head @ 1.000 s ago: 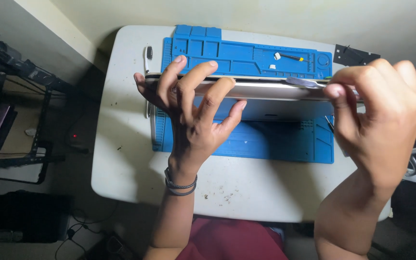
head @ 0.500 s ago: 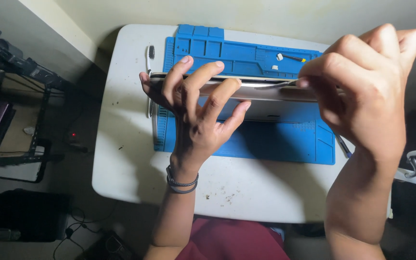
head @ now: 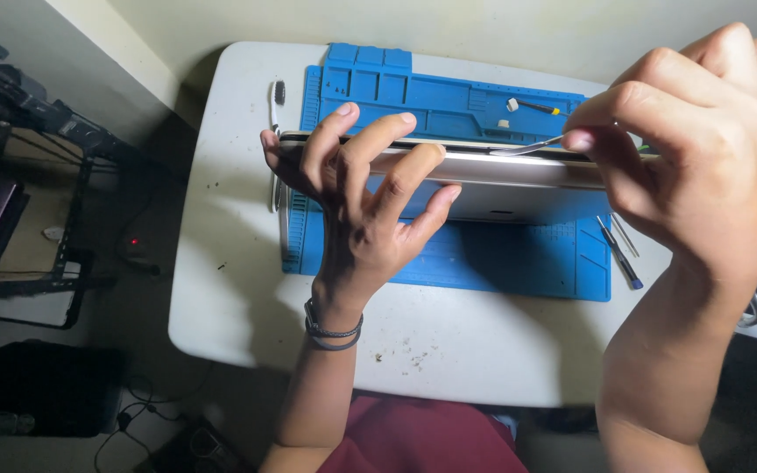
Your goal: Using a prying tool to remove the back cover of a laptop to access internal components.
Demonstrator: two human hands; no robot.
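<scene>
My left hand (head: 363,197) grips the left end of a silver laptop (head: 501,175) that stands on its edge over a blue work mat (head: 449,254). Its thumb is behind the case and its fingers are spread over the near face. My right hand (head: 694,166) is raised close to the camera. It pinches a thin metal pry tool (head: 532,146) whose tip lies along the laptop's top edge seam.
The white table (head: 238,289) carries the mat, with crumbs near its front edge. Thin tools (head: 617,250) lie on the mat's right side. A small yellow-tipped tool (head: 532,107) rests in the mat's rear trays. A dark rack (head: 19,175) stands on the floor at left.
My right hand has moved left along the laptop's top edge and risen toward the camera, sliding the pry tool with it. The left hand keeps its grip.
</scene>
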